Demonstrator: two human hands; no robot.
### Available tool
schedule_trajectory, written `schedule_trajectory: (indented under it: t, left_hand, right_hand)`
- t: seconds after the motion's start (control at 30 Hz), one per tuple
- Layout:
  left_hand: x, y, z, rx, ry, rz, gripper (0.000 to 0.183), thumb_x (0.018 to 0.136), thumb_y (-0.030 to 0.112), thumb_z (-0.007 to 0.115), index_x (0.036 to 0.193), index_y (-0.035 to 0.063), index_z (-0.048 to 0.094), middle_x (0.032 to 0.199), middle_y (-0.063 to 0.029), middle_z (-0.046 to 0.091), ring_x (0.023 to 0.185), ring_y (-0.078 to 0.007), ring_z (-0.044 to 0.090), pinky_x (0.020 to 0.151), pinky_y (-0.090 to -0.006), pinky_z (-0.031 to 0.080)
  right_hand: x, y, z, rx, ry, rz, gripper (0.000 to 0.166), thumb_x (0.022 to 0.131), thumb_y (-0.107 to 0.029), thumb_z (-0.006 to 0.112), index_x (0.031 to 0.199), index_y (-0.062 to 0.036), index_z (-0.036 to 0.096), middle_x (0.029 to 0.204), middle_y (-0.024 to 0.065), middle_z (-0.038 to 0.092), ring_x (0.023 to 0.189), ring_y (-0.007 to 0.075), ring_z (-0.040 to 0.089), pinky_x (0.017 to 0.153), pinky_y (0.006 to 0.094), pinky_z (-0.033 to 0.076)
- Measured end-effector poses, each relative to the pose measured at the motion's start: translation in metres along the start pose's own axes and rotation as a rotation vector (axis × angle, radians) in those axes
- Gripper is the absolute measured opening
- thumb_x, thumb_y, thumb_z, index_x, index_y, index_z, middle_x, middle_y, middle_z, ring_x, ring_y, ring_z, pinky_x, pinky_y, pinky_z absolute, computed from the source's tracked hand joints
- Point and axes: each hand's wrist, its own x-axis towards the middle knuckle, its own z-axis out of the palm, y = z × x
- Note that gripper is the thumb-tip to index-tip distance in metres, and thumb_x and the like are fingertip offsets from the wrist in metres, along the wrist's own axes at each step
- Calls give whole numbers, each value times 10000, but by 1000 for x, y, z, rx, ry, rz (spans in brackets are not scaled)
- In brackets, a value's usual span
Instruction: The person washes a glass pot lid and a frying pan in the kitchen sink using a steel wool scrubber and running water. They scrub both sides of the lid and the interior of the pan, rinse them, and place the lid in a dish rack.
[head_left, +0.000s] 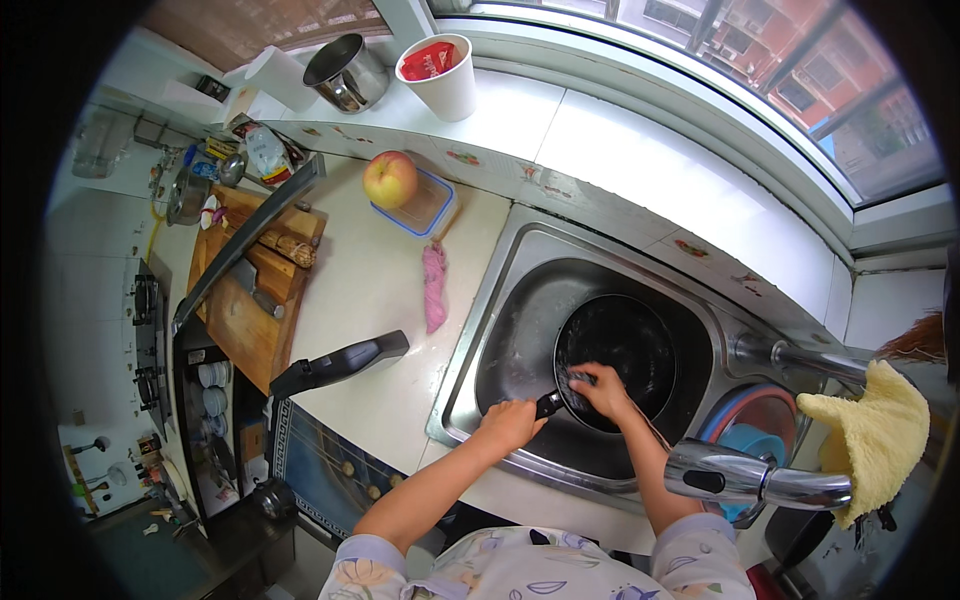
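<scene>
Inside the stainless steel sink (510, 322) rests a round black frying pan (622, 337), its inner surface wet and glossy. My left hand (512, 424) is closed around the pan's black handle (549, 404) near the sink's front rim. Over the pan's near left part is my right hand (602, 391), with thumb and fingers apart and slightly blurred. I see nothing held in it. To the right, a chrome faucet (720, 472) arches up close to my right forearm, and a yellow cloth (870, 442) is draped over its bend.
Left of the sink are a twisted pink cloth (433, 289), a lidded plastic box (431, 206) with an apple (390, 180) on it, and a black handle-like part (341, 364). A cleaver (259, 291) lies on a wooden cutting board (240, 330). Basins (757, 427) stand at right.
</scene>
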Motion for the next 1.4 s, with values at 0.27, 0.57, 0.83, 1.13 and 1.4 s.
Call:
schedule_trajectory:
  t: [0.27, 0.57, 0.83, 1.13, 1.4]
  left_hand:
    - [1, 5, 11, -2, 54, 53, 334, 830, 300, 583, 843, -33, 560, 703, -199, 628, 699, -351, 633, 633, -431, 508]
    - [10, -14, 23, 63, 109, 67, 305, 806, 278, 600, 826, -22, 555, 668, -185, 629, 643, -328, 639, 583, -422, 506]
    - [3, 5, 11, 49, 58, 47, 246, 807, 225, 588, 806, -20, 573, 723, -197, 639, 682, -330, 645, 618, -408, 519]
    - [8, 0, 5, -4, -35, 4, 313, 817, 314, 593, 848, 4, 623, 804, -193, 641, 797, -342, 630, 711, -423, 499]
    - [7, 5, -2, -3, -74, -47, 299, 823, 283, 588, 866, -10, 631, 869, -189, 643, 844, -338, 623, 742, -420, 496]
  right_hand:
    - [36, -28, 32, 22, 502, -98, 300, 690, -128, 713, 916, 14, 576, 889, 187, 608, 861, 336, 588, 772, 358, 448]
    - [0, -40, 46, -128, 376, 40, 303, 635, -109, 720, 836, 1, 522, 781, 182, 622, 773, 285, 633, 697, 351, 466]
    - [85, -22, 33, 70, 791, 168, 367, 671, -164, 713, 936, 22, 542, 879, 208, 610, 828, 351, 593, 739, 373, 452]
    - [-53, -17, 17, -164, 142, -115, 275, 654, -60, 705, 841, -16, 507, 778, 156, 548, 749, 317, 568, 657, 341, 440]
    - [-39, -23, 39, -232, 329, -207, 258, 648, -13, 672, 829, -5, 488, 808, 163, 536, 809, 363, 528, 701, 392, 432]
